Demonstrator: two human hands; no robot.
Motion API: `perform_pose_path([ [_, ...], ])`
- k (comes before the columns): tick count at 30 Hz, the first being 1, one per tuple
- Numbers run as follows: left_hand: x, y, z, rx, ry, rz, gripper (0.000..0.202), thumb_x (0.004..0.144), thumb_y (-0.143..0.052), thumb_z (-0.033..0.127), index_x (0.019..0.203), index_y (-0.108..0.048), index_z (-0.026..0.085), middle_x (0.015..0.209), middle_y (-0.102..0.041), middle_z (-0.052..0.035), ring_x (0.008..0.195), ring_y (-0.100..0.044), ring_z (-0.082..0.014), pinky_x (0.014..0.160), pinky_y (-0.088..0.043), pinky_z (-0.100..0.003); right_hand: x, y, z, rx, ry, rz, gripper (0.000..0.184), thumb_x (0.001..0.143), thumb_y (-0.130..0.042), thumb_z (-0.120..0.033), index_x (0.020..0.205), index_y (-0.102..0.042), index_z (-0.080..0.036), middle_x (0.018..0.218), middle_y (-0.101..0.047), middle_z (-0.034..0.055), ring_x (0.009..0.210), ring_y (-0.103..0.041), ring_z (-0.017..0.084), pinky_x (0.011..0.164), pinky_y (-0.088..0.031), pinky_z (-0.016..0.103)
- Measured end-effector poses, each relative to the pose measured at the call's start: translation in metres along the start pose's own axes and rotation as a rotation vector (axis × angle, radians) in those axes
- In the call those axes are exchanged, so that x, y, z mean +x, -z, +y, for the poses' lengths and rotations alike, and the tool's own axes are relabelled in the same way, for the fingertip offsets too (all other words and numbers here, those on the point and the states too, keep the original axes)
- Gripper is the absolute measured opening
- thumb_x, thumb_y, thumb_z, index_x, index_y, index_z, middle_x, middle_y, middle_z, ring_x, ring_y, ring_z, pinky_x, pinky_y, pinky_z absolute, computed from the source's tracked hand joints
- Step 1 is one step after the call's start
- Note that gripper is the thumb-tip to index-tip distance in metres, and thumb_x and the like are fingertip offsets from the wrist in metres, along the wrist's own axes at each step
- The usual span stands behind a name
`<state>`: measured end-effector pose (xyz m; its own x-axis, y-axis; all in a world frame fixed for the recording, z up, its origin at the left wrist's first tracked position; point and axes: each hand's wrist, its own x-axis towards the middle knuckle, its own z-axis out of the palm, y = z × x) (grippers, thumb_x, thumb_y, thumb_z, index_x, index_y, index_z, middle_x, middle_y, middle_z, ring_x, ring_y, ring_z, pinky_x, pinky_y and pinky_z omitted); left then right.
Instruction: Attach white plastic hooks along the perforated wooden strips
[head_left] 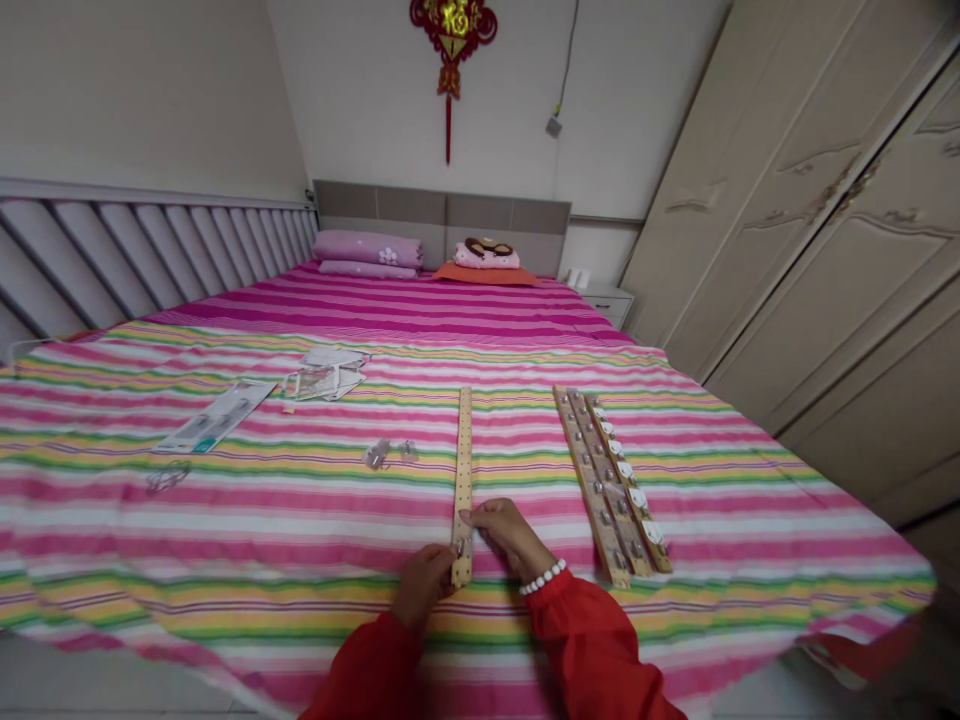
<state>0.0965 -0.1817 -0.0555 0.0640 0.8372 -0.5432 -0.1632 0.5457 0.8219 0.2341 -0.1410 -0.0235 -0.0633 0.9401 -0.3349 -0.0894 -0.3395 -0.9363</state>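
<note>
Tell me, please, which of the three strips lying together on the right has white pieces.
The rightmost strip: white pieces run along it, while the leftmost strip and the middle strip show small greyish pieces instead.

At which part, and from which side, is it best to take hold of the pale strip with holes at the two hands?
Probably the bare middle of the pale perforated strip, pinched across its long edges from above: it lies flat, long and narrow, while the left hand and right hand occupy its near part.
</note>
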Motion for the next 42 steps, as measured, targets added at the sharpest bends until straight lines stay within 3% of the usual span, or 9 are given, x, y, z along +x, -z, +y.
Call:
perform_pose_path([
  [4, -0.004, 0.000, 0.003, -0.039, 0.025, -0.007, 0.031, 0.058, -0.071, 0.042, 0.063, -0.051, 0.019, 0.052, -0.055, 0.0041, 0.049, -0.049, -0.0084, 0.051, -0.036, -0.020, -0.015, 0.006, 0.005, 0.053, 0.033, -0.098, 0.046, 0.065, -0.069, -0.054, 0.045, -0.046, -0.019, 0.030, -0.034, -0.0094, 0.029, -0.021, 0.003, 0.035, -0.008, 0.023],
  [7, -0.007, 0.000, 0.005, -0.007, -0.001, -0.004, 0.034, 0.058, -0.071, 0.046, 0.062, -0.051, 0.019, 0.047, -0.047, 0.0069, 0.044, -0.041, -0.0066, 0.047, -0.029, -0.020, -0.027, 0.011, 0.015, 0.088, 0.031, -0.173, 0.046, 0.073, -0.060, -0.056, 0.050, -0.052, -0.016, 0.038, -0.047, -0.0051, 0.027, -0.025, 0.003, 0.034, -0.008, 0.023],
  [10, -0.009, 0.000, 0.007, 0.050, -0.017, 0.011, 0.034, 0.059, -0.068, 0.049, 0.060, -0.051, 0.019, 0.047, -0.045, 0.0067, 0.044, -0.037, -0.0069, 0.045, -0.024, -0.021, -0.037, 0.015, 0.022, 0.110, 0.015, -0.211, 0.031, 0.066, -0.069, -0.044, 0.067, -0.062, -0.014, 0.051, -0.058, -0.0036, 0.030, -0.031, 0.002, 0.034, -0.011, 0.021],
  [13, -0.011, -0.002, 0.009, 0.084, -0.020, 0.026, 0.033, 0.058, -0.066, 0.050, 0.065, -0.055, 0.019, 0.057, -0.056, 0.0025, 0.053, -0.047, -0.0107, 0.049, -0.026, -0.021, -0.040, 0.016, 0.024, 0.104, 0.000, -0.202, 0.024, 0.060, -0.072, -0.032, 0.075, -0.066, -0.014, 0.046, -0.052, -0.0073, 0.032, -0.033, 0.003, 0.035, -0.015, 0.020],
  [21, -0.013, -0.002, 0.009, 0.137, -0.038, 0.034, 0.030, 0.062, -0.064, 0.047, 0.068, -0.059, 0.018, 0.065, -0.063, -0.0016, 0.063, -0.055, -0.0143, 0.048, -0.027, -0.021, -0.040, 0.008, 0.021, 0.129, -0.047, -0.139, 0.017, 0.057, -0.064, -0.028, 0.068, -0.065, -0.014, 0.038, -0.047, -0.0080, 0.030, -0.030, 0.004, 0.035, -0.011, 0.021],
  [26, -0.019, -0.002, 0.022, 0.149, 0.015, -0.054, 0.029, 0.064, -0.066, 0.045, 0.070, -0.061, 0.017, 0.070, -0.066, -0.0050, 0.072, -0.062, -0.0181, 0.056, -0.040, -0.024, -0.039, 0.003, 0.021, 0.135, -0.024, -0.101, 0.011, 0.055, -0.061, -0.025, 0.059, -0.061, -0.015, 0.036, -0.046, -0.0070, 0.030, -0.031, 0.004, 0.035, -0.011, 0.021],
  [30, -0.014, -0.001, 0.037, 0.060, 0.026, -0.220, 0.040, 0.060, -0.070, 0.053, 0.073, -0.062, 0.015, 0.070, -0.067, -0.0084, 0.067, -0.063, -0.0187, 0.067, -0.048, -0.029, -0.038, 0.003, 0.021, 0.140, -0.016, -0.105, 0.008, 0.055, -0.060, -0.023, 0.057, -0.060, -0.015, 0.034, -0.043, -0.0081, 0.030, -0.028, 0.004, 0.036, -0.011, 0.022],
  [34, -0.001, -0.005, 0.047, 0.134, 0.036, -0.147, 0.049, 0.054, -0.073, 0.058, 0.071, -0.062, 0.013, 0.063, -0.064, -0.0070, 0.058, -0.061, -0.0186, 0.064, -0.050, -0.032, -0.037, 0.004, 0.021, 0.119, -0.013, -0.099, 0.007, 0.054, -0.060, -0.021, 0.056, -0.061, -0.015, 0.035, -0.046, -0.0070, 0.031, -0.030, 0.005, 0.036, -0.012, 0.022],
  [42, 0.013, -0.010, 0.055, 0.318, 0.041, -0.105, 0.035, 0.064, -0.070, 0.049, 0.054, -0.060, 0.017, 0.056, -0.062, -0.0072, 0.049, -0.058, -0.0175, 0.050, -0.045, -0.028, -0.030, 0.000, 0.028, 0.155, -0.050, -0.002, 0.005, 0.048, -0.062, -0.017, 0.051, -0.059, -0.016, 0.033, -0.048, -0.0062, 0.031, -0.032, 0.005, 0.036, -0.016, 0.020],
])
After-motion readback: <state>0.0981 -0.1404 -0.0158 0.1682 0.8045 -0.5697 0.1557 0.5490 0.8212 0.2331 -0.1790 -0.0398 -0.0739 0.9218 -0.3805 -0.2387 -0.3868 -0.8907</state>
